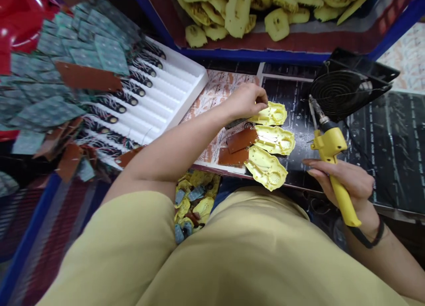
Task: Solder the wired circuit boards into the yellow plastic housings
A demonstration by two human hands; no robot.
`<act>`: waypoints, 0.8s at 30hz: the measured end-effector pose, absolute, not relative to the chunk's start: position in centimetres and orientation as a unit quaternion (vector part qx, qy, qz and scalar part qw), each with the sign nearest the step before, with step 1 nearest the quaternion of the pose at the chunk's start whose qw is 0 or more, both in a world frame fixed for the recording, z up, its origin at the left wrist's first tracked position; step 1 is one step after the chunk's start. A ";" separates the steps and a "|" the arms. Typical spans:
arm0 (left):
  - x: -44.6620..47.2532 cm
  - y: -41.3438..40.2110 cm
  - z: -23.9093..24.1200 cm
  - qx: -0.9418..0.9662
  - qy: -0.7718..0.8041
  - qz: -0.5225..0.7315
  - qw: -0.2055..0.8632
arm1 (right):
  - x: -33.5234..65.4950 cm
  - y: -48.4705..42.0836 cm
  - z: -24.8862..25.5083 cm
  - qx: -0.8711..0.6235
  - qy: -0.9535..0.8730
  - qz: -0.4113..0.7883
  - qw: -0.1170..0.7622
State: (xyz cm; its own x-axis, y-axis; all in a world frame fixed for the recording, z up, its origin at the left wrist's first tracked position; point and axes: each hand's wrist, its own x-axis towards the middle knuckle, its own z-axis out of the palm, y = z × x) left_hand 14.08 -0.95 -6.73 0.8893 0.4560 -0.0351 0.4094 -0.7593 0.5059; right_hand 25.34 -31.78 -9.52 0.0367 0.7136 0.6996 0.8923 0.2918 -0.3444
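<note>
In the head view my left hand is over the farthest of three yellow plastic shells, fingers curled and pinched at its inner end; what they pinch is hidden. The middle shell and the nearest shell lie below it in a row, open side up. Brown circuit boards lie against their left ends. A yellow soldering gun is gripped in my right hand, its metal tip pointing up and away, apart from the shells.
A black fan stands at the back right. A blue-edged bin of yellow shells is behind the bench. To the left, a white foam tray holds wired round parts beside piled circuit boards. Yellow pieces lie below the bench edge.
</note>
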 end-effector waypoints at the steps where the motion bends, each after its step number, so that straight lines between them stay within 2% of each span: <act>1: 14.5 -0.6 -7.5 0.939 0.237 0.037 0.246 | 25.7 -32.0 -9.6 -0.587 -0.688 -0.108 0.413; 3: 14.8 -0.2 -8.4 0.941 0.242 0.025 0.234 | 26.5 -32.7 -9.7 -0.598 -0.688 -0.125 0.392; 6: 14.8 -0.4 -8.9 0.948 0.213 0.007 0.235 | 27.9 -34.0 -9.9 -0.636 -0.650 -0.220 0.352; 10: 15.1 -1.5 -9.3 0.966 0.117 -0.017 0.230 | 29.1 -34.4 -10.0 -0.683 -0.564 -0.295 0.359; 16: 15.8 -2.4 -9.3 0.965 0.034 0.025 0.260 | 29.8 -33.1 -9.8 -0.644 -0.560 -0.267 0.447; 20: 15.8 -3.0 -8.4 0.960 0.079 0.005 0.268 | 30.0 -33.7 -10.8 -0.637 -0.567 -0.192 0.486; 24: 16.0 -3.4 -8.0 0.953 0.117 -0.018 0.280 | 29.2 -34.1 -11.6 -0.671 -0.542 -0.137 0.488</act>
State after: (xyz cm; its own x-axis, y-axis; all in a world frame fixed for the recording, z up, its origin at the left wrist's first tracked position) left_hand 16.01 -3.42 -8.04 0.9718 0.2139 -0.0998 0.2339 -0.8157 0.5292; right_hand 29.18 -34.09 -11.58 0.3760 0.5933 0.7118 0.8600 0.0624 -0.5064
